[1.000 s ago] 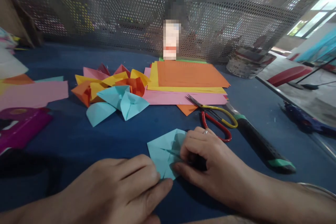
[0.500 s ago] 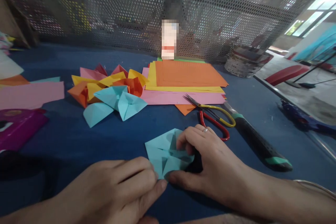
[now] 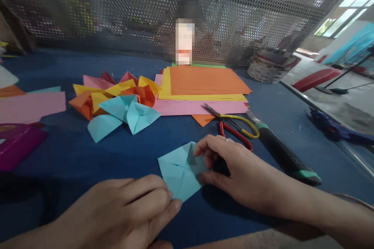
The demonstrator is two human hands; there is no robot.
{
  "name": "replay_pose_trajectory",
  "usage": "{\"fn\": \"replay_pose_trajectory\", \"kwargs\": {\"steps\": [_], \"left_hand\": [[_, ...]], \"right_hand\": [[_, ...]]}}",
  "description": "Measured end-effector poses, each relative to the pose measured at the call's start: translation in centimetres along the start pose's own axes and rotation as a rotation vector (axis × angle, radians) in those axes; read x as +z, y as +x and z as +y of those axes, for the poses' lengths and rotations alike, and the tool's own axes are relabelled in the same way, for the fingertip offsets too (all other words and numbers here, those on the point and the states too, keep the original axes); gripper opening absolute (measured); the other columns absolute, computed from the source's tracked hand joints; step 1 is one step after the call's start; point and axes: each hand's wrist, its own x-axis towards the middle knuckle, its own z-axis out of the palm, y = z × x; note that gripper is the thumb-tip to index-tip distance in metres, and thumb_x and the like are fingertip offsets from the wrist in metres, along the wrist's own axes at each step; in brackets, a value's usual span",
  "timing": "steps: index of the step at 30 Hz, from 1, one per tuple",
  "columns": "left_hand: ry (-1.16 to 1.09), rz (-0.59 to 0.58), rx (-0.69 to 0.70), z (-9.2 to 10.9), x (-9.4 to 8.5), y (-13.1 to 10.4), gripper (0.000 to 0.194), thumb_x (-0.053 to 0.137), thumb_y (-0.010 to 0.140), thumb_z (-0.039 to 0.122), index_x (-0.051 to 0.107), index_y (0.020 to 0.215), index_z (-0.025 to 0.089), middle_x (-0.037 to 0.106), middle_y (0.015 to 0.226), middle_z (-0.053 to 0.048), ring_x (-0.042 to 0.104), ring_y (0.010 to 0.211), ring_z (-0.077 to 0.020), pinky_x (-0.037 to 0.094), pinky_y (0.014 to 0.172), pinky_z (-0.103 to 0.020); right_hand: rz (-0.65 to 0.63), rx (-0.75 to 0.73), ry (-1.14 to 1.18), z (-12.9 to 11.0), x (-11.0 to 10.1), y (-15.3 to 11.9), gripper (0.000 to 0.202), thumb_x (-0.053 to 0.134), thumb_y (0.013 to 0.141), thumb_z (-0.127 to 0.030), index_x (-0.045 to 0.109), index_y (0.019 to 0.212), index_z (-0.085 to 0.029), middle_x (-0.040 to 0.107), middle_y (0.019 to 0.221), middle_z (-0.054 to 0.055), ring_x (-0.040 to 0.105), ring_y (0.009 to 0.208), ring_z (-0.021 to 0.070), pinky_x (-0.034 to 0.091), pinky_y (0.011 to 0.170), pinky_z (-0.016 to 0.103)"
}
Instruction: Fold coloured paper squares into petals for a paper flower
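Observation:
A light-blue square of folded paper lies on the blue tabletop, its flaps folded toward the middle. My left hand has its fingers pressed together and grips the paper's near left corner between thumb and fingers. At the right edge, my right hand is curled with thumb and fingertips on the paper; a ring shows on one finger. Just beyond the right hand lie scissors with one yellow and one red handle. Beside them is a knife with a black and green handle.
Folded paper pieces in blue, yellow, orange and pink lie at the far left. Behind is a stack of coloured sheets. A purple object sits left, a blue glue gun right, and a perforated metal panel rises behind.
My right thumb has moved up and right, away from the near corner to the right edge. The near flap now lies flatter. The view has shifted slightly.

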Motion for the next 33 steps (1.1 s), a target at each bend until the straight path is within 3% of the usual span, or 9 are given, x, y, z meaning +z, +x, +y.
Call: {"fn": "replay_pose_trajectory", "kwargs": {"steps": [4, 8, 10, 18, 21, 24, 28, 30, 33], "left_hand": [[-0.059, 0.029, 0.003, -0.03, -0.06, -0.09, 0.018, 0.049, 0.093, 0.029, 0.064, 0.101, 0.023, 0.069, 0.084, 0.005, 0.059, 0.064, -0.0115, 0.046, 0.054, -0.022], [-0.06, 0.049, -0.012, 0.08, 0.01, -0.36, 0.024, 0.043, 0.096, 0.029, 0.066, 0.1, 0.024, 0.069, 0.084, 0.004, 0.058, 0.062, -0.0122, 0.045, 0.051, -0.023], [-0.05, 0.059, -0.003, 0.11, 0.12, -0.42, 0.027, 0.04, 0.097, 0.029, 0.066, 0.099, 0.022, 0.069, 0.083, 0.002, 0.058, 0.062, -0.0126, 0.044, 0.05, -0.023], [-0.007, 0.114, 0.01, 0.26, 0.05, 0.02, 0.029, 0.036, 0.099, 0.028, 0.064, 0.096, 0.022, 0.071, 0.084, 0.003, 0.059, 0.057, -0.0111, 0.037, 0.043, -0.025], [-0.009, 0.118, -0.003, 0.26, -0.13, 0.31, 0.025, 0.04, 0.098, 0.025, 0.065, 0.094, 0.023, 0.072, 0.084, 0.004, 0.059, 0.056, -0.0104, 0.038, 0.043, -0.024], [0.021, 0.169, 0.001, 0.11, -0.32, 0.51, 0.023, 0.042, 0.096, 0.022, 0.065, 0.09, 0.023, 0.072, 0.08, 0.005, 0.06, 0.056, -0.0101, 0.041, 0.044, -0.023], [0.099, 0.236, 0.025, -0.08, -0.49, 0.13, 0.016, 0.049, 0.091, 0.017, 0.065, 0.093, 0.02, 0.071, 0.086, 0.003, 0.066, 0.074, -0.0117, 0.049, 0.06, -0.021], [0.119, 0.254, -0.01, -0.06, -0.46, -0.22, 0.016, 0.053, 0.089, 0.019, 0.066, 0.098, 0.019, 0.071, 0.095, 0.002, 0.066, 0.088, -0.0129, 0.049, 0.075, -0.022], [0.134, 0.308, -0.104, 0.03, -0.37, -0.37, 0.017, 0.053, 0.091, 0.024, 0.067, 0.101, 0.023, 0.07, 0.1, 0.003, 0.064, 0.093, -0.0131, 0.047, 0.08, -0.024]], "right_hand": [[-0.001, -0.052, -0.012, 0.32, -0.19, -0.13, 0.03, 0.06, 0.079, -0.006, 0.053, 0.102, -0.023, 0.059, 0.085, -0.001, 0.055, 0.082, 0.0159, 0.043, 0.074, 0.029], [0.078, -0.117, -0.06, 0.4, -0.22, -0.2, 0.034, 0.063, 0.077, -0.008, 0.051, 0.106, -0.022, 0.053, 0.114, 0.006, 0.05, 0.106, 0.0197, 0.042, 0.092, 0.034], [0.121, -0.121, -0.082, 0.42, -0.13, -0.17, 0.034, 0.065, 0.079, -0.013, 0.05, 0.109, -0.022, 0.05, 0.12, 0.007, 0.047, 0.112, 0.0204, 0.04, 0.097, 0.036], [0.17, -0.012, -0.092, 0.5, 0.01, 0.34, 0.026, 0.057, 0.089, -0.029, 0.049, 0.113, -0.023, 0.059, 0.102, 0.003, 0.056, 0.086, 0.0162, 0.046, 0.072, 0.029], [0.181, -0.007, -0.073, 0.41, -0.04, 0.34, 0.027, 0.054, 0.09, -0.025, 0.049, 0.116, -0.024, 0.059, 0.087, -0.001, 0.054, 0.071, 0.0129, 0.042, 0.059, 0.025], [0.186, -0.009, -0.003, 0.33, -0.16, 0.22, 0.022, 0.048, 0.088, -0.014, 0.053, 0.107, -0.024, 0.056, 0.071, -0.005, 0.05, 0.059, 0.0105, 0.039, 0.054, 0.023], [0.166, 0.07, 0.101, 0.22, -0.35, 0.04, 0.022, 0.042, 0.088, -0.015, 0.062, 0.089, -0.024, 0.061, 0.072, -0.003, 0.051, 0.059, 0.0112, 0.038, 0.049, 0.022], [0.164, 0.058, 0.129, 0.16, -0.31, -0.06, 0.03, 0.041, 0.086, -0.012, 0.065, 0.095, -0.026, 0.063, 0.075, -0.003, 0.055, 0.062, 0.0114, 0.041, 0.051, 0.022], [0.182, -0.091, 0.142, 0.2, 0.04, -0.16, 0.04, 0.044, 0.081, -0.003, 0.064, 0.108, -0.025, 0.067, 0.09, -0.003, 0.062, 0.078, 0.0105, 0.048, 0.069, 0.02]]}}
